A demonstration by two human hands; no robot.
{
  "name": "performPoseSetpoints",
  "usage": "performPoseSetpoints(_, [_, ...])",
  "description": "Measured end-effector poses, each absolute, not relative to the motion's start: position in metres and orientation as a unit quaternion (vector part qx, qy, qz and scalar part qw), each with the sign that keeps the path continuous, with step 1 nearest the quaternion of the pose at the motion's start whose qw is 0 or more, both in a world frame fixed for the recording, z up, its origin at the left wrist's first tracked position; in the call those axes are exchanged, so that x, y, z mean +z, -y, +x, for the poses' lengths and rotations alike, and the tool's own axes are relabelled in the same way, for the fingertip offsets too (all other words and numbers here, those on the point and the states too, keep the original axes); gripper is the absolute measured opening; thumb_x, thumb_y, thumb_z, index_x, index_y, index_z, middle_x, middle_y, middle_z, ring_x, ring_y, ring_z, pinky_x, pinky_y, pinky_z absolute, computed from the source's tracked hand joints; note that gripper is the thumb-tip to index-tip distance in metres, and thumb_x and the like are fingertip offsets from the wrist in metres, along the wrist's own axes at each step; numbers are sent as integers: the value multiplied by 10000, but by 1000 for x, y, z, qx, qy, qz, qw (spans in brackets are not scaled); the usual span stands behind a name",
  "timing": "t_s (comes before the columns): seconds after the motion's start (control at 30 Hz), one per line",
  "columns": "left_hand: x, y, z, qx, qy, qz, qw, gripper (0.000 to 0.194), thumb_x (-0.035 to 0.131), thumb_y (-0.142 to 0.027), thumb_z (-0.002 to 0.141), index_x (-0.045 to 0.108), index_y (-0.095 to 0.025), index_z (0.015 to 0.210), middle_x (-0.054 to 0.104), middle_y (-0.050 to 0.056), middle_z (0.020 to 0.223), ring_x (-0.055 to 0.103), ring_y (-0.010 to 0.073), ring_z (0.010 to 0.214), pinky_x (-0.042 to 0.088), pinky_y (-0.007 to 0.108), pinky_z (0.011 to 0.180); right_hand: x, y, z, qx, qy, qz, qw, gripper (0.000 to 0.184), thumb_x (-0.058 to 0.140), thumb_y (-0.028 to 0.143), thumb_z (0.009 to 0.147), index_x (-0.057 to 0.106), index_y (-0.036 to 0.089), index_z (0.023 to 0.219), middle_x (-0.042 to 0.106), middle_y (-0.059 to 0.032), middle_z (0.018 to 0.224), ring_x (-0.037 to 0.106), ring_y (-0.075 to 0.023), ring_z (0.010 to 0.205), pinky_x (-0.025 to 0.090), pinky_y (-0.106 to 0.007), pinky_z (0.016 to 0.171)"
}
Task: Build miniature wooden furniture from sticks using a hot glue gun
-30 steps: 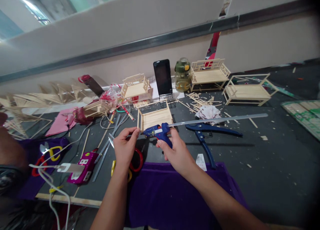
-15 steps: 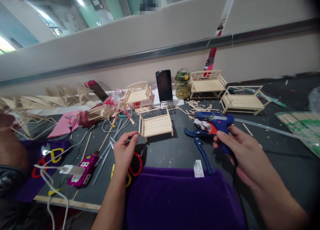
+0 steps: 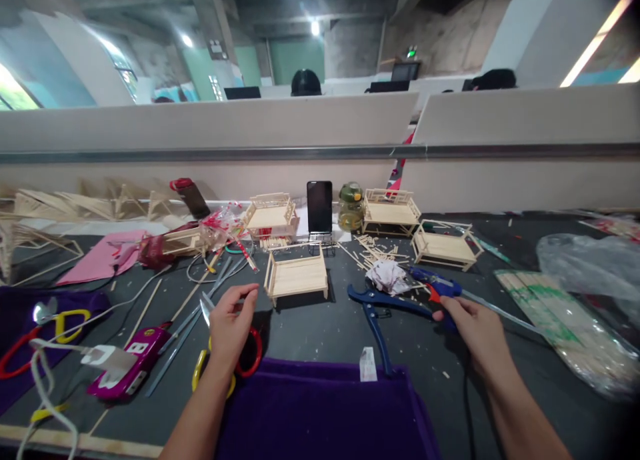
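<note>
My right hand [image 3: 473, 327] grips the handle of a blue glue gun [image 3: 440, 285] with an orange trigger and a clear glue stick at its back. The nozzle points left, beside a crumpled white paper [image 3: 387, 277]. A blue-handled cutter [image 3: 380, 300] lies just left of that hand. My left hand [image 3: 233, 323] has its thumb and forefinger drawn together; whatever is between them, if anything, is too small to make out. Right of its fingertips stands a small wooden model bench [image 3: 297, 277], apart from them. Scissors [image 3: 254, 353] with red and yellow handles lie partly hidden under my left wrist.
Other model benches [image 3: 393, 213] stand along the back, near a phone [image 3: 319, 207] on a stand and a green bottle [image 3: 351, 207]. Loose sticks [image 3: 375, 250] lie ahead. A purple power strip [image 3: 133, 360] with cables is left; a purple cloth [image 3: 325, 413] lies in front.
The view has tilted up and levelled. My right hand has lowered the glue gun beside the crumpled paper. A co-worker's arm at the left has gone out of view.
</note>
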State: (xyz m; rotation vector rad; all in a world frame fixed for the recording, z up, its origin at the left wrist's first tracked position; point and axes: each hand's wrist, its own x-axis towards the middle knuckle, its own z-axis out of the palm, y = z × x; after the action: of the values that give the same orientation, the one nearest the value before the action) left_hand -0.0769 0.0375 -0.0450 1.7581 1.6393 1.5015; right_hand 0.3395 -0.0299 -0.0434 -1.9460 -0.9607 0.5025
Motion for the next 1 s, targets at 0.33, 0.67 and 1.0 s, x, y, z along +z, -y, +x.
performPoseSetpoints(0.33, [-40, -38, -78, 522, -601, 579, 177, 305, 559, -440, 812, 691, -200, 948, 688, 61, 953, 623, 196, 788, 501, 285, 661, -32, 2, 312, 112, 503, -811, 278, 411, 415, 452, 830, 658, 191, 625, 698, -100, 660, 634, -231, 635, 396, -292, 555])
performPoseSetpoints(0.67, [-2, -65, -83, 539, -552, 461, 438, 538, 709, -569, 612, 669, -155, 952, 692, 106, 920, 661, 229, 834, 526, 292, 603, 2, 13, 284, -6, 534, -809, 245, 447, 370, 527, 880, 690, 222, 945, 699, -118, 964, 640, -288, 818, 404, -343, 623])
performPoseSetpoints(1.0, [-14, -96, -85, 508, -556, 416, 510, 515, 691, -593, 622, 590, -169, 896, 636, 89, 966, 656, 198, 799, 483, 239, 538, -2, -44, 187, 335, 492, -597, 538, 455, 578, 562, 777, 664, 145, 939, 700, -88, 837, 644, -226, 728, 446, -266, 513])
